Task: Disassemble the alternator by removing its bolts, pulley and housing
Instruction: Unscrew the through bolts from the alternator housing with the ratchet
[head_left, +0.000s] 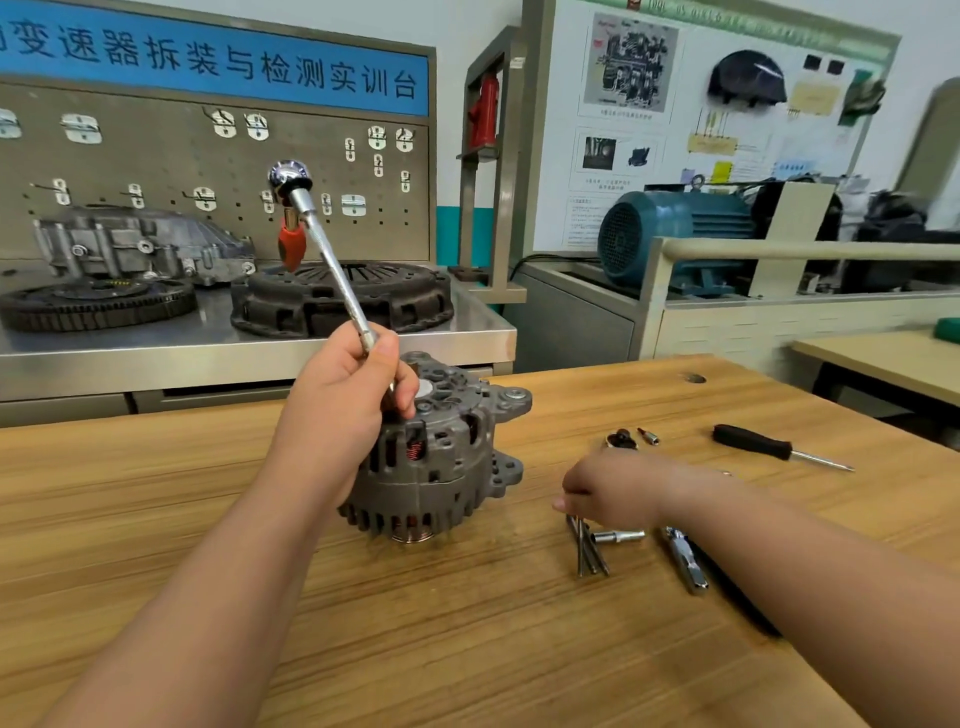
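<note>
- The wooden worktop (467, 649) fills the foreground and carries the alternator and loose tools.
- A rear worktop (260, 345) of steel stands behind it, backed by a pegboard (156, 171) with hooks.
- A blue motor (670, 239) sits on a stand to the right, well apart from the work.
- On the rear worktop lie a clutch cover (405, 296), a flywheel (93, 306) and a grey casing (140, 244).
- The alternator (447, 467) stands on end near the middle of the wooden worktop, finned housing facing the camera, copper windings showing through a slot.
- The left hand (348, 395) grips the lower shaft of a wrench (332, 270), fingers wrapped round it. It covers the alternator's upper left side and hides where the tool meets the top face.
- The wrench leans up and left, its round chrome head in front of the pegboard.
- The right hand (608, 488) hangs palm down to the right of the alternator, fingertips over the heads of the bolts. Whether it pinches one cannot be told.
- The right forearm lies across part of a chrome tool (688, 566).
- A black-handled screwdriver (753, 441) lies further right.
- Several long bolts (589, 551) lie bunched together on the wood.
- A socket (621, 535) lies just beside them.
- A small bit (649, 436) lies beyond the right hand.
</note>
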